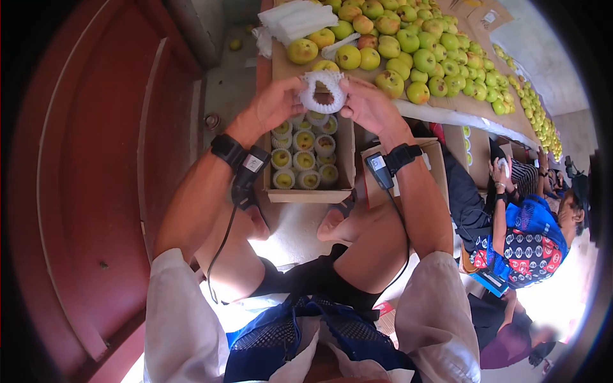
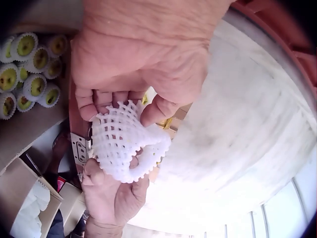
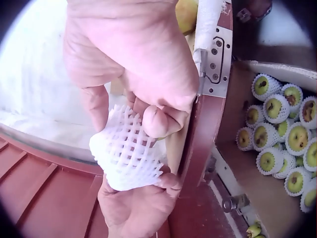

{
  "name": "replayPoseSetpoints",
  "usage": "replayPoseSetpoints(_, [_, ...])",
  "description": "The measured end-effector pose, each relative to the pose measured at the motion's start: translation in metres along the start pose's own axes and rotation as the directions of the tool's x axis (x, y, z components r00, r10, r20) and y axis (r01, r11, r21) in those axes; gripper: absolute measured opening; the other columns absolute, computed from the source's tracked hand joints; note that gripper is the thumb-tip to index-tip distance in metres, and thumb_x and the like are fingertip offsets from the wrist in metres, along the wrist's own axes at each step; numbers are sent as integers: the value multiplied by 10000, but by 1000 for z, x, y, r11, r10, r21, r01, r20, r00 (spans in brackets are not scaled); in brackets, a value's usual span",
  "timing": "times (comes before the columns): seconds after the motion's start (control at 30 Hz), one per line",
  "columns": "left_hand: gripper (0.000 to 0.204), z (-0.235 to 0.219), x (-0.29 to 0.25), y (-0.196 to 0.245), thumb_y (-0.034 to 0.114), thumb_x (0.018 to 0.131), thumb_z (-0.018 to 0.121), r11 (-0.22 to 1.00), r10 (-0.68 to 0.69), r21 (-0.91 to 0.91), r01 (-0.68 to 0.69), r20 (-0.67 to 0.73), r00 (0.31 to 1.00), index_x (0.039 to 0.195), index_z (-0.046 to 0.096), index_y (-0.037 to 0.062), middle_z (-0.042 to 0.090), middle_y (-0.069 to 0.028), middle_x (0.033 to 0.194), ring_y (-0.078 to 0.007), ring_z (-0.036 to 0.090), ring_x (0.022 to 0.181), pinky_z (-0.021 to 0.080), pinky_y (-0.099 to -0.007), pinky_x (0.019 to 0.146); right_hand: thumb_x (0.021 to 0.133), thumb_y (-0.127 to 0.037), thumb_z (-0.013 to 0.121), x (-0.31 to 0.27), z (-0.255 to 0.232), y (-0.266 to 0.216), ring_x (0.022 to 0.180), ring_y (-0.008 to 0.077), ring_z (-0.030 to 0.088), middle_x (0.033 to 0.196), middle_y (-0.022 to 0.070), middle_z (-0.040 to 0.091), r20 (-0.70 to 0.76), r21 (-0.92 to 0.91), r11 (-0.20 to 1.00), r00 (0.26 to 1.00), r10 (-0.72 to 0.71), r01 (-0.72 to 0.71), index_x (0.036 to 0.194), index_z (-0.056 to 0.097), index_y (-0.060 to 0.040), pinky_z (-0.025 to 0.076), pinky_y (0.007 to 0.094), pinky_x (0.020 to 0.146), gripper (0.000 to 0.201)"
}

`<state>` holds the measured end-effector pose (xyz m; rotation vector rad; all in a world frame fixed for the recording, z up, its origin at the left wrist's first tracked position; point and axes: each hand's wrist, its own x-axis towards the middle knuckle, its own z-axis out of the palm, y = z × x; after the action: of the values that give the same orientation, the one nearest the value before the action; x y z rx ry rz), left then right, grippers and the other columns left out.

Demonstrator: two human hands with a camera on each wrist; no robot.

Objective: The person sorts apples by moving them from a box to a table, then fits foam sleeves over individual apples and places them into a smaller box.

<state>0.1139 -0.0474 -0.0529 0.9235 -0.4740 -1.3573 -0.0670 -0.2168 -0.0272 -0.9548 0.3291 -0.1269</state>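
A white foam net sleeve is stretched into a ring between both hands, above the near edge of the fruit table. My left hand pinches its left side and my right hand its right side. In the left wrist view the net hangs between the left hand and the right hand. The right wrist view shows the net with its opening turned away; whether anything sits inside is not clear there. Below the hands, a cardboard box holds several netted apples.
Many loose green and reddish apples cover the table, with a stack of white foam sleeves at its left. Another cardboard box stands right of the first. A red door is at left; a person in blue sits at right.
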Motion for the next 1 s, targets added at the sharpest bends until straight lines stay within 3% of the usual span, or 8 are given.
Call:
replayPoseSetpoints(0.23, [258, 5, 12, 9, 203, 987, 625, 994, 88, -48, -96, -141, 986, 1225, 621, 103, 684, 18, 1132, -111, 621, 951, 442, -291, 720, 984, -173, 707, 19, 8, -10, 752, -6, 563, 916, -64, 652, -193, -263, 953, 960, -202, 148, 1049, 671, -100, 358, 193, 547, 104])
replayPoseSetpoints(0.33, [248, 5, 18, 7, 209, 999, 640, 993, 97, -43, -108, -208, 973, 1222, 605, 106, 678, 25, 1108, -100, 607, 939, 429, -282, 697, 944, -221, 741, 27, 13, -4, 697, 52, 535, 883, -38, 637, -319, -436, 876, 876, -363, 204, 1039, 680, -48, 384, 215, 575, 206])
replayPoseSetpoints(0.43, [218, 1, 26, 2, 218, 1018, 641, 992, 122, -14, -129, -239, 963, 1202, 592, 110, 668, 27, 1081, -97, 595, 915, 427, -279, 682, 935, -243, 745, 58, -8, 11, 731, 118, 589, 862, 24, 671, -280, -599, 728, 766, -579, 332, 1031, 668, -8, 463, 280, 626, 265])
replayPoseSetpoints(0.53, [188, -8, 36, -7, 233, 1038, 628, 987, 161, 43, -155, -267, 950, 1175, 587, 111, 655, 25, 1037, -93, 584, 862, 423, -269, 640, 942, -257, 728, 62, -8, 12, 766, 226, 643, 851, 126, 696, -246, -842, 492, 654, -715, 221, 1056, 640, 25, 517, 361, 710, 317])
replayPoseSetpoints(0.63, [179, -7, 42, -10, 243, 1053, 613, 983, 175, 105, -149, -318, 932, 1166, 582, 109, 639, 24, 1006, -85, 569, 814, 418, -255, 595, 961, -262, 691, 64, -3, 15, 805, 334, 684, 870, 227, 693, -208, -917, 366, 594, -777, 158, 1068, 623, 23, 532, 406, 764, 312])
replayPoseSetpoints(0.73, [181, -2, 42, -11, 245, 1061, 599, 976, 182, 180, -121, -376, 909, 1172, 576, 104, 626, 24, 992, -75, 551, 782, 417, -244, 574, 981, -254, 654, 64, 0, 16, 889, 455, 685, 931, 284, 695, -238, -929, 363, 629, -740, 75, 1093, 608, 15, 533, 441, 795, 296])
replayPoseSetpoints(0.83, [186, 1, 42, -12, 243, 1069, 582, 960, 202, 264, -93, -427, 881, 1182, 573, 95, 618, 23, 988, -69, 538, 771, 420, -238, 574, 995, -258, 622, 65, -1, 19, 954, 510, 662, 967, 308, 693, -247, -923, 378, 638, -729, 74, 1129, 594, 9, 529, 476, 815, 300])
replayPoseSetpoints(1.0, [203, 5, 43, -16, 242, 1076, 567, 947, 241, 305, -105, -454, 858, 1195, 574, 77, 618, 13, 988, -68, 532, 764, 422, -235, 570, 1010, -265, 592, 69, -9, 26, 1018, 511, 646, 1028, 322, 686, -301, -887, 455, 656, -693, 74, 1148, 586, 10, 513, 473, 861, 308])
